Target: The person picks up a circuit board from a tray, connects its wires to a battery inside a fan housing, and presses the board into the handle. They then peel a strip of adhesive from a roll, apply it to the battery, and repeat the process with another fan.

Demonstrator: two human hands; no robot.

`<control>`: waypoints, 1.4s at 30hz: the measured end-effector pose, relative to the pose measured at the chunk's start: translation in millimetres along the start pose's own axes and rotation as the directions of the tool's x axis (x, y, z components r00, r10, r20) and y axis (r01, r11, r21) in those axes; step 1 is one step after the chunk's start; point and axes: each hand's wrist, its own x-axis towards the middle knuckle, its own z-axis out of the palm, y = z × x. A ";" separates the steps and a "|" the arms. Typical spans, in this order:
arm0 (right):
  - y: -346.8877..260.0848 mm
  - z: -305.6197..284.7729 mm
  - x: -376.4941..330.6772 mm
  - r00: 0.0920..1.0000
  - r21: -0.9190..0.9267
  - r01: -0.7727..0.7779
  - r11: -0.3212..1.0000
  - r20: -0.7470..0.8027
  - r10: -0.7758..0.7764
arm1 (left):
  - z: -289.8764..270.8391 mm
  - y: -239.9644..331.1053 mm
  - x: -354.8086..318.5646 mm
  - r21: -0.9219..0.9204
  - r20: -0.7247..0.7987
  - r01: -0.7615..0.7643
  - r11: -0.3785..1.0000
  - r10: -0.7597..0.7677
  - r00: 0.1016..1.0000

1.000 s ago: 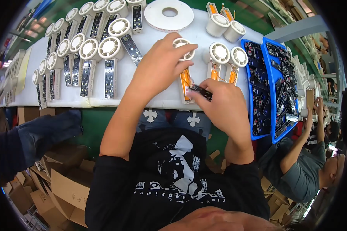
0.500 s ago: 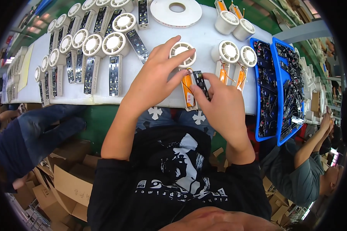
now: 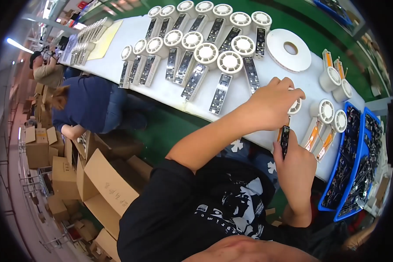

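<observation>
Since earlier frame, view is swinging left; both hands are sitting right of white tape roll (image 3: 288, 49). Left hand (image 3: 273, 102) is closing fingers over white fan housing (image 3: 295, 106) on table (image 3: 118, 35). Right hand (image 3: 294, 163) is pinching black circuit strip (image 3: 284, 139) just below housing. Rows of assembled units (image 3: 205, 52) are lying left of roll; orange-handled units (image 3: 321, 126) are waiting right of hands, beside blue trays (image 3: 351, 148). Judged midway.

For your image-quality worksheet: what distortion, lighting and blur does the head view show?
Head view: fisheye bends the white table edge into a curve, with a black vignette at the corners; a ceiling light streak glares at upper left; lighting on the fan units is even, shadows soft; the left hand and right hand look sharp; the far rim is smeared.
</observation>
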 end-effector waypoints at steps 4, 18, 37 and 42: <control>12.4 -7.8 -1.3 1.000 0.163 -0.010 0.987 0.016 0.007 | -5.6 3.4 13.0 0.227 0.106 0.016 0.974 -0.041 0.994; 19.2 36.7 -1.0 0.939 0.231 0.045 0.972 -0.341 0.037 | -19.8 -26.8 1.7 -0.158 0.169 0.017 0.987 0.010 0.985; 43.6 -3.1 3.8 0.973 0.052 0.217 0.975 0.070 -0.220 | -9.1 -10.4 -9.6 0.050 0.079 -0.113 0.992 0.108 0.991; 37.3 -0.3 14.6 0.977 0.126 0.201 0.971 0.044 -0.208 | -10.6 -11.2 -7.5 0.080 0.066 -0.124 0.989 0.118 0.991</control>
